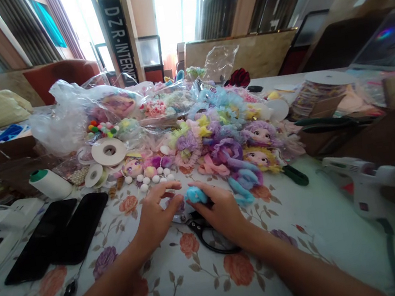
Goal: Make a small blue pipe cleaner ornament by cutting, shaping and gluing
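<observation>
My right hand (pixel 220 212) is closed round a small fluffy blue piece (pixel 195 195) at the middle of the flowered tablecloth (pixel 187 274). Beside it, my left hand (pixel 157 214) has its fingers curled, the fingertips reaching toward the same blue piece; what it pinches, if anything, is hidden. Black-handled scissors (pixel 207 231) lie on the cloth under both hands. Just beyond the fingers lie white beads (pixel 150 179) and a heap of pastel chenille pieces and doll heads (pixel 232 152).
Two black phones (pixel 64 231) lie at the left. A white thread spool (pixel 49 183) and ribbon reels (pixel 108 152) stand behind them. A white glue gun (pixel 363 179) rests at the right. Plastic bags of craft bits (pixel 76 114) fill the back, with green pliers (pixel 295 175) beside the heap.
</observation>
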The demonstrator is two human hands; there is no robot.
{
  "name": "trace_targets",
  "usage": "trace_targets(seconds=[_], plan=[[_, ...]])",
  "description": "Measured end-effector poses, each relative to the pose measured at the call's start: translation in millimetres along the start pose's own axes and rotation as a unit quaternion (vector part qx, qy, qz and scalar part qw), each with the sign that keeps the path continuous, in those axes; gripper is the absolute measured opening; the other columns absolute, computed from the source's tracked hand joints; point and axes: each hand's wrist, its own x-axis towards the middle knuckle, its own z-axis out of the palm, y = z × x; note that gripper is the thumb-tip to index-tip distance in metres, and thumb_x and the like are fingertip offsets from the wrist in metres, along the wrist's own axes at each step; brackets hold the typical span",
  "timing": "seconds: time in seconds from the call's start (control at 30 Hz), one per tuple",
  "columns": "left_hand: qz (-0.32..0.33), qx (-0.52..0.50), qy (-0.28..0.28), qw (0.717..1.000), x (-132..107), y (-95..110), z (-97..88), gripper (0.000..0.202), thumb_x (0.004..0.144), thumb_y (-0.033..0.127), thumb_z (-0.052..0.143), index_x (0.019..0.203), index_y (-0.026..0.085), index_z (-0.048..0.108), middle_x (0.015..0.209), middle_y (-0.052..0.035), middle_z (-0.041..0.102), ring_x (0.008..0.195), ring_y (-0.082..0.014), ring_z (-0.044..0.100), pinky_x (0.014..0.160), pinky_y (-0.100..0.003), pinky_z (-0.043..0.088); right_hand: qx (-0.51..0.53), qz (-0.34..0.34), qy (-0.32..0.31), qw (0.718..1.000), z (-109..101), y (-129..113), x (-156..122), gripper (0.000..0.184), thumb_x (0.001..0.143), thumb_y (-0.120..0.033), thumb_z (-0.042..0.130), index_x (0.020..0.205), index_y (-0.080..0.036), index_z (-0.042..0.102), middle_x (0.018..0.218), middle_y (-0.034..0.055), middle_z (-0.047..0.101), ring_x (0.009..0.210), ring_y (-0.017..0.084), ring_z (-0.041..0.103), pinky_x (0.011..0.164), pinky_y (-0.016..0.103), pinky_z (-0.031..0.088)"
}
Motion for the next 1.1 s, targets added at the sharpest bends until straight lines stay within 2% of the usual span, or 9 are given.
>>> trace_targets(seconds=[0.07, 0.17, 0.33, 0.47, 0.57, 0.7, 0.87, 0.97, 1.1], plan=[[-0.032, -0.070, -0.035, 0.996, 1, 0, 2.3, 0.026, 0.085, 0.039, 0.065, 0.104, 0.021, 0.069, 0.107, -0.0071, 0.070, 0.088, -0.0214, 0.066, 0.074, -0.030, 0.054, -0.006, -0.008, 0.002, 1.000, 1, 0, 0, 0.034, 0.087, -0.025, 0.062, 0.121, -0.020, 0.066, 0.104, 0.0085, 0.077, 0.084, 0.024, 0.071, 0.076, 0.034, 0.055], [-0.058, -0.133, -0.076, 0.987, 2, -1, 3.9, 0.029, 0.082, 0.040, 0.070, 0.102, 0.019, 0.068, 0.107, -0.0077, 0.068, 0.089, -0.0209, 0.066, 0.076, -0.030, 0.055, -0.028, -0.032, 0.001, 0.999, 2, 0, -1, 0.042, 0.088, -0.025, 0.059, 0.129, -0.020, 0.061, 0.101, 0.0093, 0.077, 0.081, 0.024, 0.071, 0.071, 0.034, 0.055], [-0.035, -0.160, -0.099, 0.981, 2, -3, 6.6, 0.034, 0.075, 0.034, 0.079, 0.102, 0.019, 0.066, 0.102, -0.0071, 0.068, 0.095, -0.0211, 0.065, 0.084, -0.031, 0.054, -0.046, -0.094, 0.001, 0.995, 3, -1, -3, 0.050, 0.090, -0.023, 0.052, 0.140, -0.018, 0.050, 0.093, 0.0094, 0.076, 0.075, 0.024, 0.070, 0.066, 0.034, 0.055], [-0.028, -0.165, -0.106, 0.980, 2, -4, 6.5, 0.032, 0.074, 0.034, 0.079, 0.101, 0.019, 0.068, 0.101, -0.0071, 0.070, 0.094, -0.0214, 0.065, 0.086, -0.033, 0.053, -0.041, -0.092, -0.001, 0.995, 3, -2, -2, 0.056, 0.088, -0.022, 0.053, 0.144, -0.020, 0.046, 0.094, 0.0083, 0.074, 0.078, 0.023, 0.068, 0.069, 0.035, 0.055], [-0.035, -0.149, -0.093, 0.984, 2, -5, 4.2, 0.030, 0.075, 0.034, 0.078, 0.100, 0.019, 0.070, 0.101, -0.0068, 0.070, 0.094, -0.0215, 0.065, 0.085, -0.032, 0.053, -0.035, -0.065, -0.006, 0.997, 2, -3, 0, 0.056, 0.083, -0.019, 0.055, 0.139, -0.018, 0.051, 0.091, 0.0088, 0.070, 0.082, 0.024, 0.066, 0.072, 0.036, 0.055], [-0.077, -0.183, -0.044, 0.979, 5, -8, -1.1, 0.029, 0.075, 0.036, 0.078, 0.099, 0.020, 0.071, 0.098, -0.0042, 0.068, 0.089, -0.0181, 0.064, 0.074, -0.027, 0.053, -0.008, -0.017, -0.021, 1.000, -2, -3, 3, 0.050, 0.082, -0.017, 0.057, 0.132, -0.018, 0.058, 0.088, 0.0070, 0.068, 0.085, 0.023, 0.064, 0.075, 0.035, 0.053], [-0.132, -0.294, 0.040, 0.946, 12, -12, -8.1, 0.028, 0.073, 0.034, 0.080, 0.095, 0.019, 0.070, 0.090, -0.0017, 0.069, 0.081, -0.0138, 0.064, 0.077, -0.026, 0.054, 0.021, 0.039, -0.022, 0.999, -22, -1, 8, 0.041, 0.083, -0.025, 0.061, 0.124, -0.020, 0.063, 0.079, 0.0014, 0.067, 0.072, 0.018, 0.063, 0.068, 0.029, 0.051], [-0.164, -0.341, 0.027, 0.925, 12, -11, -8.6, 0.027, 0.071, 0.033, 0.082, 0.091, 0.019, 0.069, 0.091, -0.0017, 0.069, 0.080, -0.0136, 0.066, 0.076, -0.027, 0.055, 0.032, 0.034, -0.035, 0.998, -39, 2, 13, 0.032, 0.082, -0.033, 0.064, 0.111, -0.020, 0.068, 0.080, 0.0027, 0.070, 0.073, 0.019, 0.065, 0.069, 0.030, 0.051], [-0.190, -0.316, -0.065, 0.927, 7, -11, -4.8, 0.030, 0.070, 0.034, 0.083, 0.092, 0.019, 0.070, 0.085, -0.0025, 0.071, 0.074, -0.0155, 0.067, 0.073, -0.029, 0.056, 0.071, 0.028, 0.005, 0.997, -48, 0, 16, 0.018, 0.085, -0.034, 0.062, 0.094, -0.021, 0.071, 0.090, 0.0062, 0.074, 0.088, 0.024, 0.068, 0.082, 0.036, 0.053]])
